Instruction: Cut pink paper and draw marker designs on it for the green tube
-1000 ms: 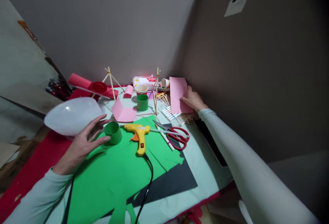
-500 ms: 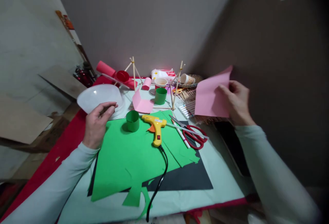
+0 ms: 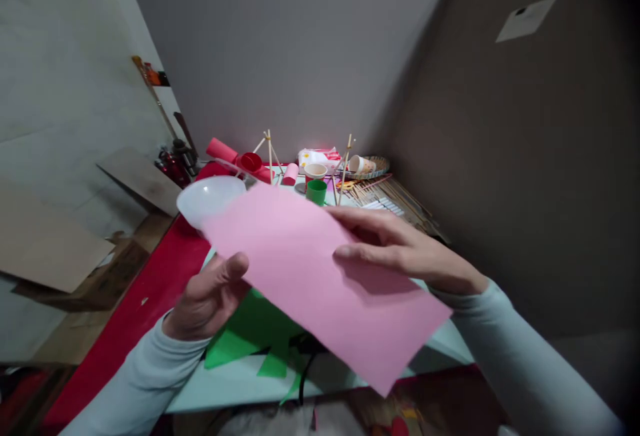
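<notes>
While fingers hold paper, packet print blurred

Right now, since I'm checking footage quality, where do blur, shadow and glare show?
Head view: the pink sheet blurs at its far left edge, with shadow beside the right hand; a small highlight sits on the white bowl; the right-hand wall looks dim, nearly black at the picture's edge.

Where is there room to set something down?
Near left, between the green paper and the table edge; a small patch between the pink sheet and right sleeve. The back is crowded with cups, sticks and markers; the sheet hides the middle.
</notes>
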### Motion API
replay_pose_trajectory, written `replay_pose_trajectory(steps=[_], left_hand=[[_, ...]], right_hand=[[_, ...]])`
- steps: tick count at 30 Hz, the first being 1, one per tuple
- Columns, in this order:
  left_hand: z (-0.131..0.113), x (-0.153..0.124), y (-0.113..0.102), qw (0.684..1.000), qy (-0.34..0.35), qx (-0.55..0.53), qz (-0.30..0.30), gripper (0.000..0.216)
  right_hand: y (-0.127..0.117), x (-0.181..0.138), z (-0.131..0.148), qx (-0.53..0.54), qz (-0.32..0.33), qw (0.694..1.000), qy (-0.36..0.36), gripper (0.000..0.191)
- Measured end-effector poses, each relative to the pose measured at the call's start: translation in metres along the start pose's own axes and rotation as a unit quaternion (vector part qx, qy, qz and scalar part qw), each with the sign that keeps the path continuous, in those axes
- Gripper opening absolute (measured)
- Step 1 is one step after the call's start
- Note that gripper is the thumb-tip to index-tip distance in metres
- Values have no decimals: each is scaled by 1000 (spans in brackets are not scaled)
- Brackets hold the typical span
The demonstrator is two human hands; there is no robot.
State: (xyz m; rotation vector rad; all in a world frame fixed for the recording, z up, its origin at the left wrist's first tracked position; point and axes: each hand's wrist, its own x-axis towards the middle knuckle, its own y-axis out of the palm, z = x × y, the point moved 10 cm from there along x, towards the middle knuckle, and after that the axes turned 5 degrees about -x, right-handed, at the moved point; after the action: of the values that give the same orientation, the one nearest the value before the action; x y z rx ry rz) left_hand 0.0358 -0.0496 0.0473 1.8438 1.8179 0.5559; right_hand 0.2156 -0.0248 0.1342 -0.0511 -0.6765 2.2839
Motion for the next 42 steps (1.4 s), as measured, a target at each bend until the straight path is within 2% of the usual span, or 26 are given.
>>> replay_pose_trajectory(steps=[2,4,8,10,12,16,18,21,25,29,32,34,37,40,42], left_hand=[[-12,-8,-17,994,56,0,-97,62],[-25,-15,-31,981,111,1,-160,59],[-35,-34,-64,955,166,-36,-243,37],[-33,-48,-86,940,163,-45,-295,36],[-28,-59,-104,935,145,-39,-322,36],[-24,-68,-135,936,111,-7,-335,34],[-28,-69,-150,936,97,23,-338,34],[-38,-63,-161,944,61,104,-307,30],[-42,-53,-161,955,-21,155,-250,45],[-54,-46,-161,954,-32,164,-249,65],[-45,-37,-153,945,-101,248,-188,64],[-38,-32,-149,933,-128,299,-151,58],[-38,-27,-145,930,-100,324,-144,41],[-51,-26,-146,925,-37,324,-193,12],[-56,-28,-146,920,-19,326,-216,20]], right_hand=[[25,7,-4,19,96,995,7,48],[40,11,-14,48,128,990,19,48],[58,5,-52,60,87,991,82,43],[72,-5,-76,113,63,983,130,35],[81,-15,-92,173,7,974,147,30],[92,-31,-105,174,-47,974,139,32],[90,-37,-106,167,-63,974,142,31],[79,-43,-109,163,-85,971,155,32],[67,-50,-110,181,-81,965,174,34],[63,-57,-107,204,-49,958,195,29],[61,-61,-106,220,-35,952,211,22],[53,-63,-111,211,-70,949,224,20],[50,-69,-123,226,-108,934,255,30],[62,-72,-133,299,-107,909,271,37],[67,-71,-136,343,-118,894,262,36]])
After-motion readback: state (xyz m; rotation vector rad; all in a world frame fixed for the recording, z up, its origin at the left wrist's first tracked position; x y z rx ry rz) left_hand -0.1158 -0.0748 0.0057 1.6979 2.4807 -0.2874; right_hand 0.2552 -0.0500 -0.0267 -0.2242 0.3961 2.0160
